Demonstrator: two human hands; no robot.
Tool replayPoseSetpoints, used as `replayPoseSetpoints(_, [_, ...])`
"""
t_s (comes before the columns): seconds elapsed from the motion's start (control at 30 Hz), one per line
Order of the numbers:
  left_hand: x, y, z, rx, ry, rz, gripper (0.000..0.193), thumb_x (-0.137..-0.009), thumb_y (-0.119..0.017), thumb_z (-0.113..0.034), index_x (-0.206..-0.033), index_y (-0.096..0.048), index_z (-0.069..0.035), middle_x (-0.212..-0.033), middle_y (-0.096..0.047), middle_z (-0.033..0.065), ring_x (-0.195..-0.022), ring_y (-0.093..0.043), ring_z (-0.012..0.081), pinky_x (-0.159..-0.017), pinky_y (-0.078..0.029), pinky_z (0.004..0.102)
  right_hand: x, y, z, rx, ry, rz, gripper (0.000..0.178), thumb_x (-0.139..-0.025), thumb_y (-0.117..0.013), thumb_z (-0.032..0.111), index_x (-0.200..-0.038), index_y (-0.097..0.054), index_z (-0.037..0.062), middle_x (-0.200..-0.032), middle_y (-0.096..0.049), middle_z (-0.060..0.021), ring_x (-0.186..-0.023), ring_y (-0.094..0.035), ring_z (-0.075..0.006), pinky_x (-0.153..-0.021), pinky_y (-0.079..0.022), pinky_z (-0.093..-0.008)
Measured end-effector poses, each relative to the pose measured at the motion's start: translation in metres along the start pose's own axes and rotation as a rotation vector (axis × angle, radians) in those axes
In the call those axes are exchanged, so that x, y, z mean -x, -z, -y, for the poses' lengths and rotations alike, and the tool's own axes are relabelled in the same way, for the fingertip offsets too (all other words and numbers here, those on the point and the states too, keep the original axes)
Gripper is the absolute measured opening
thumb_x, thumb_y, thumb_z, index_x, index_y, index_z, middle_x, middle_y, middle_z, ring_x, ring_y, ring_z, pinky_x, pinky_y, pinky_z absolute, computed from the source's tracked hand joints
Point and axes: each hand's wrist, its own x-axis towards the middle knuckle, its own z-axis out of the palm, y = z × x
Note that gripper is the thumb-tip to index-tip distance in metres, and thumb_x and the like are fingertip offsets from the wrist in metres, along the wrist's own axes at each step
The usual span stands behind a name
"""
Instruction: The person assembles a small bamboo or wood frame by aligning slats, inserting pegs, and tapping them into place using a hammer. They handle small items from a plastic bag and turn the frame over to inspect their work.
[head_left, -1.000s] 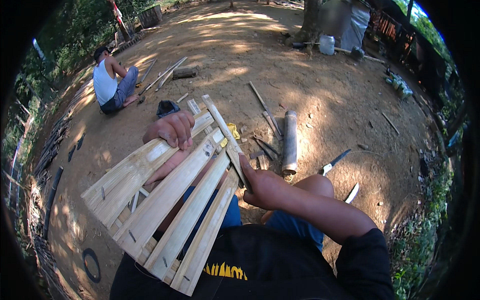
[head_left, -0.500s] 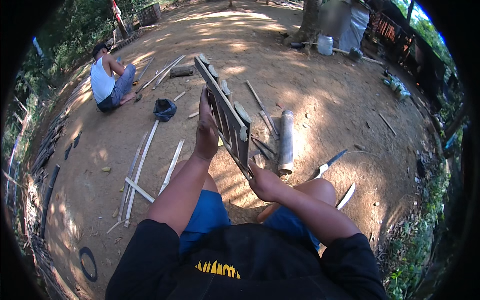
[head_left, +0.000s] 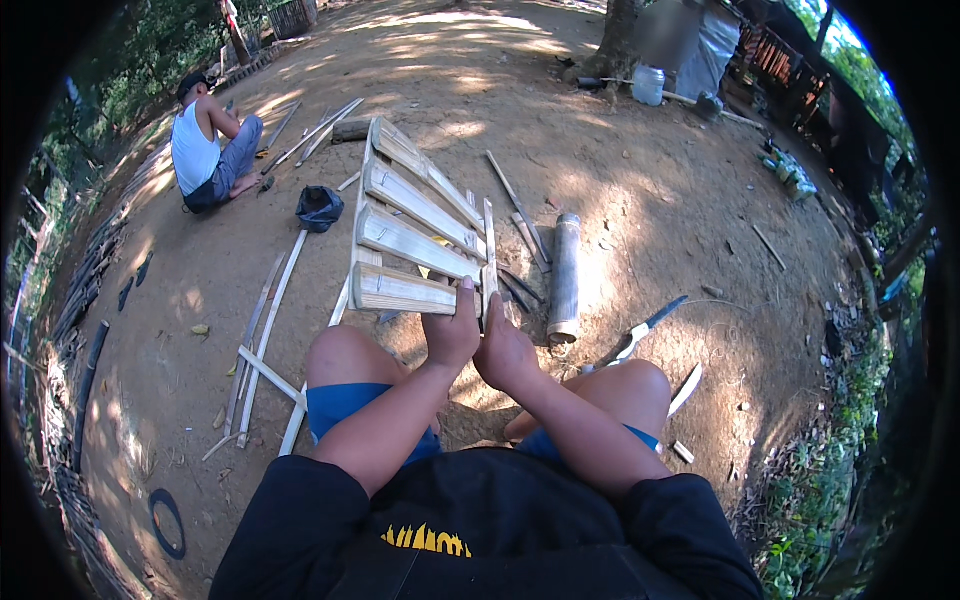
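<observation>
Four slats (head_left: 418, 246) on one frame (head_left: 490, 240) in two hands (head_left: 453, 337)

Slatted frame (head_left: 415, 242) pale tan; shorts (head_left: 345, 405) blue; shirt (head_left: 560, 530) black.

Smooth wooden slats (head_left: 416, 244), glossy plastic bag (head_left: 319, 210), rough earthen ground (head_left: 660, 250)

Looking at a pale, fan-shaped wooden panel (head_left: 425, 211), four slats (head_left: 405, 290) and all. Spreads wide at the left, narrows to a crosspiece (head_left: 490, 245) on the right. Gripped at the lower right corner, slatted face in full view.
</observation>
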Motion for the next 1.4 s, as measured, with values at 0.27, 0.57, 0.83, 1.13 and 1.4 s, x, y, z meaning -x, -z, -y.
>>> replayPoseSetpoints(0.27, [0.005,0.027,0.006,0.05,0.106,0.4,0.035,-0.094,-0.06,-0.009,-0.127,-0.061,0.001,-0.112,-0.07,0.0132,-0.104,-0.066,0.0224,-0.09,-0.051,0.0358,-0.002,-0.012,0.002,-0.203,-0.127,0.274,0.107,-0.085,-0.065,0.025,-0.151,0.009,-0.014,-0.113,-0.064,-0.0375,-0.103,-0.066,-0.0473,-0.09,-0.055,-0.0489])
replayPoseSetpoints(0.57, [-0.004,0.029,0.012,0.129,0.099,0.421,0.04,-0.09,-0.063,-0.008,-0.128,-0.058,0.004,-0.109,-0.069,0.0119,-0.1,-0.068,0.0187,-0.087,-0.054,0.0334,0.009,-0.007,0.008,-0.298,-0.171,0.224,0.098,-0.083,-0.067,0.027,-0.152,-0.007,-0.0082,-0.108,-0.067,-0.0325,-0.1,-0.069,-0.0435,-0.088,-0.055,-0.0475])
replayPoseSetpoints(0.83, [-0.012,0.028,0.002,0.167,0.195,0.532,0.033,-0.088,-0.062,-0.007,-0.119,-0.064,0.003,-0.101,-0.072,0.0113,-0.094,-0.07,0.0168,-0.083,-0.055,0.0337,0.008,-0.003,-0.001,-0.373,-0.211,0.32,0.103,-0.082,-0.068,0.025,-0.152,-0.001,-0.0116,-0.108,-0.066,-0.032,-0.099,-0.069,-0.041,-0.089,-0.055,-0.0445])
replayPoseSetpoints(1.13, [-0.012,0.027,0.011,0.18,0.195,0.531,0.028,-0.088,-0.063,-0.007,-0.114,-0.067,0.002,-0.093,-0.073,0.0094,-0.086,-0.07,0.0141,-0.076,-0.055,0.032,0.006,0.003,0.0,-0.389,-0.284,0.402,0.095,-0.081,-0.068,0.024,-0.15,-0.011,-0.0091,-0.106,-0.067,-0.0334,-0.096,-0.07,-0.0412,-0.085,-0.057,-0.0443])
replayPoseSetpoints(1.4, [-0.006,0.025,0.026,0.103,0.279,0.772,0.043,-0.092,-0.06,0.003,-0.134,-0.064,-0.005,-0.124,-0.071,0.0086,-0.111,-0.066,0.0142,-0.098,-0.05,0.03,0.014,0.013,-0.059,-0.37,-0.133,0.433,0.061,-0.089,-0.055,0.007,-0.15,-0.047,0.0033,-0.081,-0.07,-0.0116,-0.07,-0.071,-0.0169,-0.066,-0.059,-0.0321])
